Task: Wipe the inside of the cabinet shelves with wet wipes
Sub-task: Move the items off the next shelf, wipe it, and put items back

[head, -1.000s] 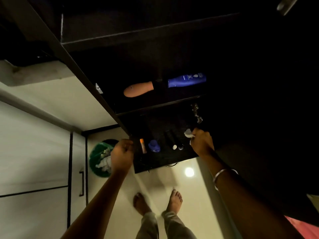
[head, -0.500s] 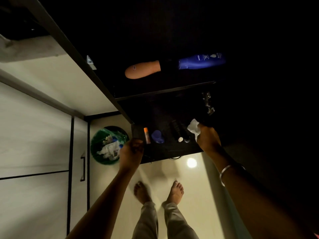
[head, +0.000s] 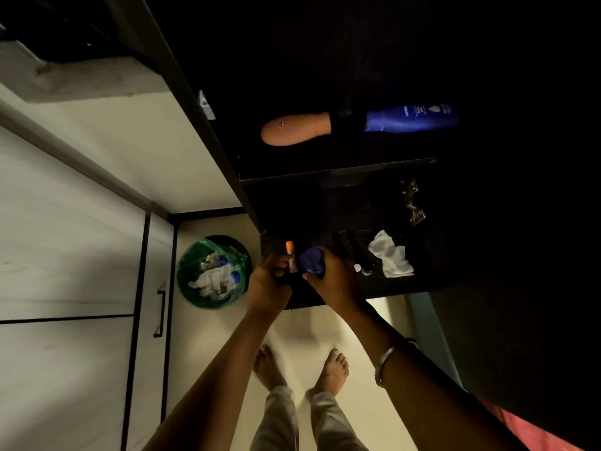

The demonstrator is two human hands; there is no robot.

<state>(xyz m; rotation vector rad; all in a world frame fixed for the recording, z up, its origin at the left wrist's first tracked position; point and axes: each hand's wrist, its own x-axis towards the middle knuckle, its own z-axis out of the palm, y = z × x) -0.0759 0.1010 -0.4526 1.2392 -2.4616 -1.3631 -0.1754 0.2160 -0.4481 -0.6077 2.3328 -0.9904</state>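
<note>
White wipe (head: 390, 255) lies loose near the right edge of the lower shelf (head: 374, 289), not in either hand. Our left hand (head: 268, 284) is curled on the orange-capped stick (head: 290, 255) near the shelf's left front corner; our right hand (head: 331, 275) is clamped on the blue jar (head: 312, 259) just beside it. We judge we're clearing items so the shelf can be wiped.

Risks: both hands work right at the front edge, so a slip drops the stick or jar to the floor near our feet. Small dark bottles (head: 364, 268) sit between hand and wipe and could be knocked over; too dim to count them.

Room: shelf is crowded in front, with some bare room at the back. Upper shelf holds a peach tube (head: 294, 130) and blue bottle (head: 411, 118), with bare space in front.
</note>
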